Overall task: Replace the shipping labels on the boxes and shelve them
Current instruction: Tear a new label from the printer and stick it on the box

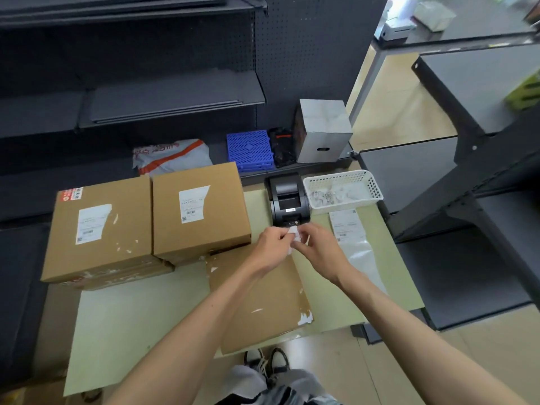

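Observation:
A flat brown box (263,299) lies in front of me on the pale green table (140,323), its top bare except for torn white label scraps. Above its far edge my left hand (270,248) and my right hand (318,247) both pinch a crumpled white piece of label (295,233). Two more brown boxes stand at the left, one (99,229) with a partly torn white label, the other (200,209) with a torn label too. A fresh label sheet (346,225) lies on the table to the right.
A black label printer (287,200) and a white basket (343,188) holding paper scraps stand at the table's far edge. Dark metal shelves (175,97) rise behind, with a blue crate, a grey box and a mail bag at their foot. Another dark shelf unit is at the right.

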